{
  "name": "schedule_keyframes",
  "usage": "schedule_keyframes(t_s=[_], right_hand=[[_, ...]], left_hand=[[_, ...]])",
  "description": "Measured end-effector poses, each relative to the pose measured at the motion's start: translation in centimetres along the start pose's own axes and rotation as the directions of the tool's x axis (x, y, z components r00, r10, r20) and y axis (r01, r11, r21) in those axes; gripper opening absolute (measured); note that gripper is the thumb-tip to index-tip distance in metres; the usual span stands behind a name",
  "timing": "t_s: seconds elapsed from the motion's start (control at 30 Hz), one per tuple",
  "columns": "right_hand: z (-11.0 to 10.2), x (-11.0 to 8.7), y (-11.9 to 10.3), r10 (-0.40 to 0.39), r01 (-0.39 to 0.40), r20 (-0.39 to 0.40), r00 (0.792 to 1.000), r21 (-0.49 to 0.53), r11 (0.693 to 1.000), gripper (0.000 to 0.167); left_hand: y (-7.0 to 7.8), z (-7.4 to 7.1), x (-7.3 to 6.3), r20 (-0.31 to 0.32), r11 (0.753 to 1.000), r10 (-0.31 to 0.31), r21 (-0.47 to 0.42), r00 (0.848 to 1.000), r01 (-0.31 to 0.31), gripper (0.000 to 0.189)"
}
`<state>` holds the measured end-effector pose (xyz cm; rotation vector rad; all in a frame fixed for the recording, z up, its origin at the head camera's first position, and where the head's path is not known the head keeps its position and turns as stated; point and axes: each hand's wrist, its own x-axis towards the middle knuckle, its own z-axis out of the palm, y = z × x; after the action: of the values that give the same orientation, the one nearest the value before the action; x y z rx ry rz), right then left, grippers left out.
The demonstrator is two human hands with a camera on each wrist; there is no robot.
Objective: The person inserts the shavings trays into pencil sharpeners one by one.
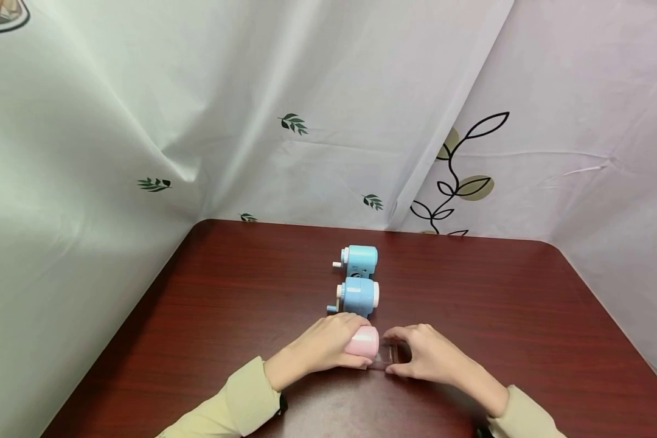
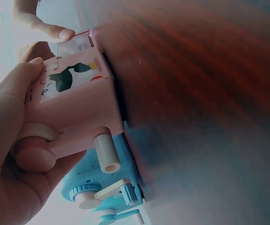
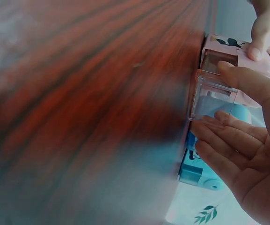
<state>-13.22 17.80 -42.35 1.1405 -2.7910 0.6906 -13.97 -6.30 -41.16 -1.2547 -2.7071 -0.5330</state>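
My left hand grips a pink crank pencil sharpener that stands on the table. In the left wrist view its penguin-like picture and its crank handle show, with the thumb along its top. A clear plastic shavings drawer sticks out of the sharpener's side. My right hand holds this drawer between the thumb on one side and the fingers on the other. Inside, the drawer looks see-through, with no shavings visible.
Two blue crank sharpeners stand in a line behind the pink one: a darker blue one close by and a lighter blue one farther back. They rest on a dark red-brown wooden table, with a pale patterned cloth hanging behind.
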Motion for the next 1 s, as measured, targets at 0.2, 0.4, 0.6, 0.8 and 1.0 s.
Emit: schedule_keyframes(t_s=[0.2, 0.4, 0.6, 0.8, 1.0], right_hand=[[0.2, 0.2, -0.1, -0.029, 0.029, -0.005, 1.0, 0.007, 1.0, 0.045], [0.3, 0.5, -0.3, -0.04, 0.04, 0.002, 0.999, 0.026, 0.999, 0.045], [0.5, 0.7, -0.5, -0.053, 0.054, -0.012, 0.999, 0.02, 0.998, 0.045], [0.6, 1.0, -0.5, -0.029, 0.028, 0.012, 1.0, 0.031, 0.999, 0.045], [0.7, 1.1, -0.7, -0.016, 0.015, 0.02, 1.0, 0.028, 0.999, 0.045]], left_hand=[[0.1, 0.2, 0.0, -0.003, 1.0, 0.009, 0.013, 1.0, -0.009, 0.05], [0.1, 0.2, 0.0, -0.007, 1.0, 0.011, 0.015, 1.0, -0.011, 0.05], [0.0, 0.2, 0.0, -0.01, 1.0, 0.012, 0.011, 1.0, -0.012, 0.049], [0.0, 0.2, -0.1, -0.015, 1.0, 0.019, 0.015, 1.0, -0.019, 0.05], [0.0, 0.1, -0.1, -0.011, 1.0, 0.012, 0.01, 1.0, -0.012, 0.05]])
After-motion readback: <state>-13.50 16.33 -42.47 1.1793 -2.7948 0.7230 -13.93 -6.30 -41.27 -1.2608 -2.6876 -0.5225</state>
